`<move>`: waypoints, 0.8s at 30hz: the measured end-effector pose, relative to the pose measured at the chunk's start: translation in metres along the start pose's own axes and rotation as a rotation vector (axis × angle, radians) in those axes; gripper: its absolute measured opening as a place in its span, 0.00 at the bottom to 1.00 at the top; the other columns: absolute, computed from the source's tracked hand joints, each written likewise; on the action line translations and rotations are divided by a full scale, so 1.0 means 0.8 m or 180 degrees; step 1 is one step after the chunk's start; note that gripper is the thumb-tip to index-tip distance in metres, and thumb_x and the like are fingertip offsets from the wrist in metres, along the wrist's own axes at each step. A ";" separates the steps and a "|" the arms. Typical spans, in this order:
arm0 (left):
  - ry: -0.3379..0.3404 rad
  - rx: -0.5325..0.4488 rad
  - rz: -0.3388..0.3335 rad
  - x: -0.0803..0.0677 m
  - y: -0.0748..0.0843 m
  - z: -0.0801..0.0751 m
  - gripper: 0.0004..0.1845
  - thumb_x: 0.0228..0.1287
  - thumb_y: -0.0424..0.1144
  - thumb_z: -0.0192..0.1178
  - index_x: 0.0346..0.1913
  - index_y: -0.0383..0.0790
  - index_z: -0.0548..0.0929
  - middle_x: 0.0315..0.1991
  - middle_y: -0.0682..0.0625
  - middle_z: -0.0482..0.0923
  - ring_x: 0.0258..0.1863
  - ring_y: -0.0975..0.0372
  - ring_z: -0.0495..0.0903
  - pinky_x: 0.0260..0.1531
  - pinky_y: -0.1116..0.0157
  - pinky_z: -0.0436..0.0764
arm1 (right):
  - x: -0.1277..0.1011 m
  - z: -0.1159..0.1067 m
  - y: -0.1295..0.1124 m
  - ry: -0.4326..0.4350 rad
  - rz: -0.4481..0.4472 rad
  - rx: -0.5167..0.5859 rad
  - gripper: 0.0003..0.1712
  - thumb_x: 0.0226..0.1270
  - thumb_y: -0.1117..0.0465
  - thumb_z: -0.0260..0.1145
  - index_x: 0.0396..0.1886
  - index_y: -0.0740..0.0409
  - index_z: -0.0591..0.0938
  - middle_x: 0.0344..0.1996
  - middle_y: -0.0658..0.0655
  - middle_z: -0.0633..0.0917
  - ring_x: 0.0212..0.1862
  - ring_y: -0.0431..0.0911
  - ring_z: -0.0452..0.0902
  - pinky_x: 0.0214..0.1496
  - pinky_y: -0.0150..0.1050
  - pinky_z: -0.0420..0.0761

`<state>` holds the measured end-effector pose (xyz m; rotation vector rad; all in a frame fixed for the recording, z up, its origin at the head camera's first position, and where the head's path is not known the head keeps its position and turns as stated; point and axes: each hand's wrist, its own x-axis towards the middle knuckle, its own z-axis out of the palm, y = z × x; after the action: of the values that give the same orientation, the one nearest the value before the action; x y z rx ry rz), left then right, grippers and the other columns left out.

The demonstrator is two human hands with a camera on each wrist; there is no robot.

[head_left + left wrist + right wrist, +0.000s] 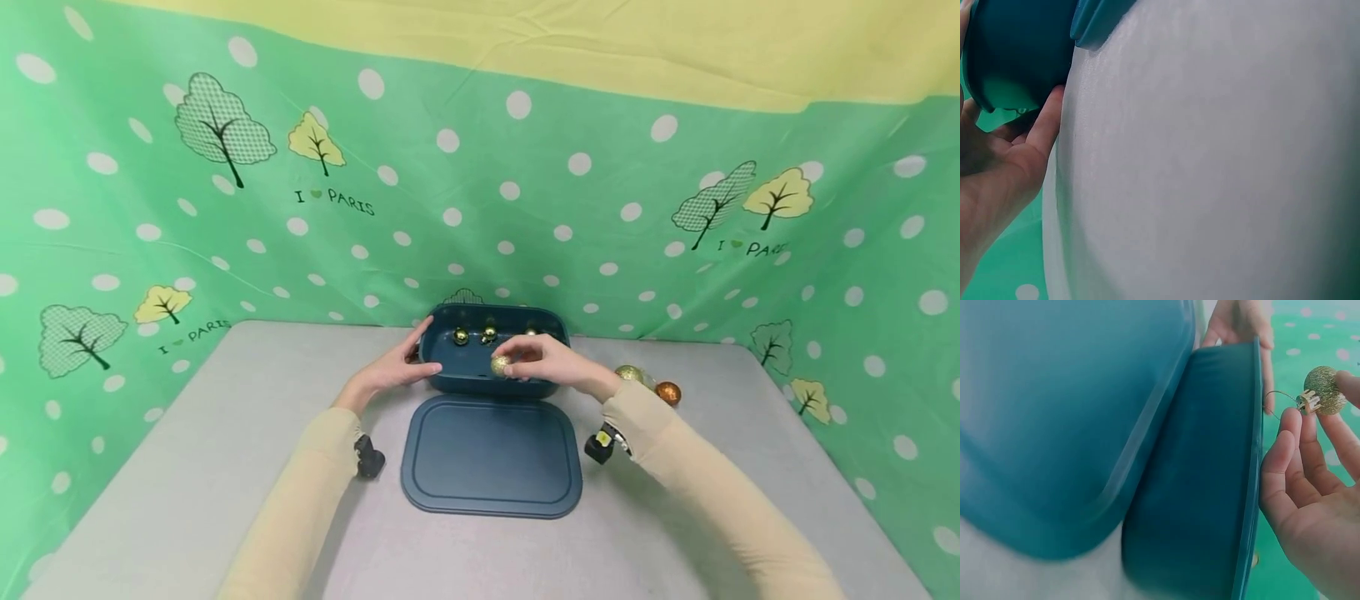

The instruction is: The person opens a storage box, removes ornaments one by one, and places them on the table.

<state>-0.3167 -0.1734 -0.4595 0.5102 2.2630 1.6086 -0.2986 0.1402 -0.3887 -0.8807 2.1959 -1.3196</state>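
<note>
Two hands | right hand (551,362) pinches glittery gold bauble (500,365) | left hand (393,371) flat, seemingly steadying blue box (480,379)

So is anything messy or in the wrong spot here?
Nothing is spilled or broken. Two baubles, a gold one and an orange one, lie loose on the table outside the blue box, whose lid lies off in front.

box (1016,50) cut off, lid (1054,425) blurred

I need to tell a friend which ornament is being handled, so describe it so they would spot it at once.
On the grey table stands an open dark blue box, its lid flat in front. Over the box's front rim, the right hand pinches a gold glitter ball, rough and sparkly, unlike the shiny ones inside.
</note>
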 end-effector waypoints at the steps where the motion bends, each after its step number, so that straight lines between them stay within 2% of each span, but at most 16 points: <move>1: -0.0006 -0.0010 0.0010 0.000 0.000 0.000 0.49 0.67 0.39 0.62 0.78 0.61 0.37 0.69 0.32 0.49 0.29 0.58 0.67 0.27 0.63 0.71 | -0.005 -0.002 0.001 0.0021 0.0049 0.0015 0.20 0.70 0.62 0.62 0.59 0.62 0.78 0.45 0.58 0.81 0.44 0.61 0.76 0.45 0.56 0.76; 5: -0.0037 -0.0040 0.0017 0.000 0.000 0.000 0.49 0.67 0.38 0.61 0.78 0.61 0.37 0.67 0.31 0.51 0.25 0.60 0.65 0.25 0.64 0.70 | -0.025 -0.012 0.003 0.0053 0.0122 0.0076 0.21 0.70 0.61 0.63 0.60 0.65 0.77 0.48 0.60 0.81 0.47 0.59 0.76 0.50 0.57 0.76; 8: -0.0016 -0.0016 0.0022 0.000 0.001 0.000 0.49 0.67 0.39 0.62 0.78 0.61 0.38 0.70 0.33 0.47 0.25 0.59 0.65 0.26 0.65 0.70 | -0.036 -0.018 0.005 0.0081 0.0107 0.0070 0.21 0.70 0.62 0.62 0.60 0.66 0.76 0.50 0.60 0.81 0.51 0.56 0.77 0.53 0.58 0.74; 11: -0.0004 -0.0014 0.0033 0.000 0.001 0.001 0.49 0.67 0.39 0.62 0.78 0.60 0.38 0.72 0.35 0.42 0.26 0.60 0.65 0.27 0.65 0.71 | -0.046 -0.024 0.007 0.0132 0.0095 0.0001 0.21 0.71 0.62 0.61 0.60 0.66 0.76 0.51 0.61 0.80 0.52 0.56 0.76 0.53 0.59 0.74; 14: -0.0001 -0.0020 0.0029 0.001 0.001 0.000 0.49 0.67 0.39 0.62 0.78 0.60 0.38 0.73 0.36 0.40 0.25 0.60 0.65 0.28 0.64 0.71 | -0.053 -0.029 0.012 0.0188 0.0126 -0.0113 0.21 0.71 0.62 0.61 0.60 0.67 0.76 0.49 0.60 0.81 0.47 0.57 0.77 0.46 0.50 0.78; 15: 0.0000 -0.0010 0.0029 0.000 0.001 0.000 0.49 0.67 0.39 0.62 0.78 0.60 0.38 0.74 0.36 0.38 0.26 0.60 0.65 0.29 0.64 0.71 | -0.056 -0.030 0.013 0.0204 0.0156 -0.0139 0.21 0.71 0.61 0.61 0.60 0.66 0.75 0.48 0.60 0.81 0.43 0.55 0.77 0.40 0.46 0.78; 17: 0.0001 -0.0010 0.0024 0.000 0.001 0.000 0.49 0.67 0.39 0.62 0.78 0.60 0.38 0.74 0.36 0.38 0.26 0.58 0.65 0.29 0.64 0.71 | -0.061 -0.033 0.014 0.0246 0.0253 -0.0163 0.21 0.71 0.60 0.61 0.60 0.64 0.76 0.47 0.59 0.81 0.31 0.49 0.75 0.27 0.38 0.74; 19: 0.0009 0.0005 0.0025 -0.001 0.002 -0.001 0.49 0.67 0.39 0.62 0.78 0.60 0.38 0.74 0.36 0.37 0.31 0.58 0.66 0.30 0.64 0.71 | -0.066 -0.035 0.016 0.0276 0.0348 -0.0130 0.21 0.71 0.59 0.62 0.60 0.61 0.77 0.45 0.58 0.81 0.22 0.43 0.67 0.19 0.34 0.65; 22: 0.0001 0.0005 0.0023 -0.001 0.002 -0.001 0.49 0.67 0.39 0.62 0.78 0.60 0.38 0.74 0.35 0.38 0.32 0.54 0.65 0.29 0.64 0.71 | -0.073 -0.037 0.019 0.0332 0.0414 -0.0056 0.20 0.70 0.58 0.62 0.59 0.58 0.78 0.43 0.58 0.81 0.17 0.39 0.58 0.17 0.33 0.59; 24: 0.0015 0.0020 0.0015 -0.001 0.003 -0.001 0.49 0.67 0.39 0.62 0.78 0.60 0.38 0.74 0.36 0.37 0.35 0.55 0.66 0.29 0.64 0.71 | -0.078 -0.038 0.023 0.0350 0.0370 -0.0027 0.20 0.70 0.59 0.62 0.59 0.60 0.78 0.43 0.59 0.80 0.19 0.40 0.61 0.18 0.34 0.60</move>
<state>-0.3160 -0.1740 -0.4569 0.5143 2.2725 1.6070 -0.2798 0.2093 -0.3885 -0.6870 2.3002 -1.3323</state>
